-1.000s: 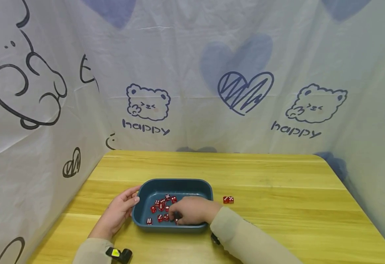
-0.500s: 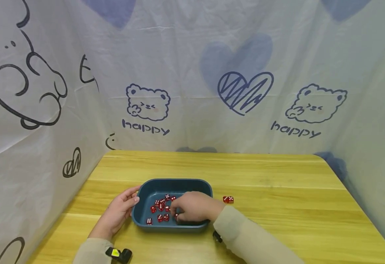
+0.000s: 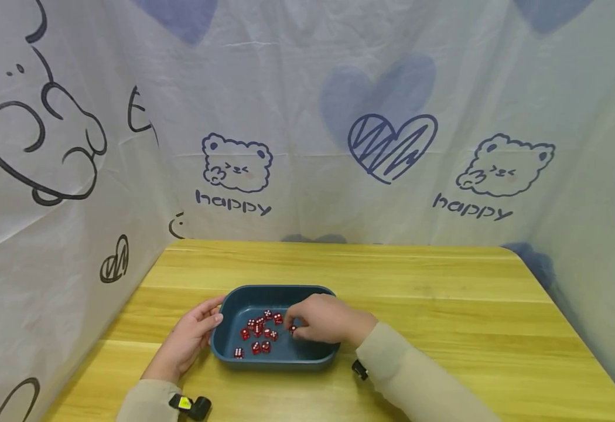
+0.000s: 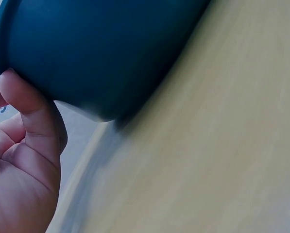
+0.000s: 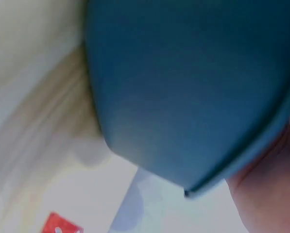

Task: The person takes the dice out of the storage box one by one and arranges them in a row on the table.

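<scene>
A dark blue rectangular tray [image 3: 270,364] stands on the table, with several red dice [image 3: 257,328] with white pips scattered over its left half. My left hand [image 3: 191,334] holds the tray's left rim, its thumb at the edge; the left wrist view shows this hand [image 4: 28,141] against the outer wall. Over the tray's right half, my right hand [image 3: 325,319] pinches one red die [image 3: 293,330] between thumb and index finger. In the right wrist view the tray's wall [image 5: 183,87] hides the fingertips, and only part of the hand [image 5: 271,189] shows.
The table [image 3: 444,305] has a yellow wood grain. One red die [image 5: 61,224] appears outside the tray in the right wrist view; my right hand covers that spot in the head view. A printed cloth [image 3: 307,117] hangs behind and at both sides.
My right hand has moved away from me and to the right inside the tray, with the die in its fingers. It now covers two dice seen earlier on the table. The left hand stays put.
</scene>
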Available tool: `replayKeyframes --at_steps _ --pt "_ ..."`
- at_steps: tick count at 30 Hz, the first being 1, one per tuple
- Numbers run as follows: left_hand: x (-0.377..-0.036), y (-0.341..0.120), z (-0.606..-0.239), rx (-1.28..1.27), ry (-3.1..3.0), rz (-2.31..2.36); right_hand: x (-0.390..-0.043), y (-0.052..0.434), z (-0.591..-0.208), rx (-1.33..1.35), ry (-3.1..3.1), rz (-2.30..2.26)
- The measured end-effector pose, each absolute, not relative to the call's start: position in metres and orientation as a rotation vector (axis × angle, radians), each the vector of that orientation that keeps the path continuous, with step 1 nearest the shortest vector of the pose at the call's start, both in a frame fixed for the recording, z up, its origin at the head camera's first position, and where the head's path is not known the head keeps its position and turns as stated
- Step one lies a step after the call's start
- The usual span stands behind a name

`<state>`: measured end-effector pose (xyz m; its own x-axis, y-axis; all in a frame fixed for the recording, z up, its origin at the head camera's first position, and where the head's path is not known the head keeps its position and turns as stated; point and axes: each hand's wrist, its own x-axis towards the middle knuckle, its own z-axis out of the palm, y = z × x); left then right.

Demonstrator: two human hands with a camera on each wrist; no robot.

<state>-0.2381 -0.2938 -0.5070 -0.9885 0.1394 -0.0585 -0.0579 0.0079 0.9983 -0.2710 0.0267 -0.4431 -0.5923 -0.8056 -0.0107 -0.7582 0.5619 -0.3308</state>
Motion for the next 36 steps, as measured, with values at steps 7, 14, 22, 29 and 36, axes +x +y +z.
replayKeyframes --at_steps 7,14,22,29,36 --pt "-0.238 -0.294 -0.507 0.092 2.088 2.139 -0.275 0.042 -0.433 -1.287 2.668 -0.461" --pt "-0.240 -0.296 -0.509 0.078 2.106 2.134 -0.279 0.062 -0.427 -1.236 2.712 -0.520" --pt "-0.239 -0.296 -0.509 0.080 2.102 2.135 -0.280 0.084 -0.426 -1.212 2.742 -0.581" --pt "-0.237 -0.295 -0.506 0.060 2.096 2.138 -0.280 0.101 -0.426 -1.069 2.727 -0.693" --pt "-0.237 -0.295 -0.506 0.073 2.097 2.131 -0.286 0.121 -0.432 -1.062 2.813 -0.637"
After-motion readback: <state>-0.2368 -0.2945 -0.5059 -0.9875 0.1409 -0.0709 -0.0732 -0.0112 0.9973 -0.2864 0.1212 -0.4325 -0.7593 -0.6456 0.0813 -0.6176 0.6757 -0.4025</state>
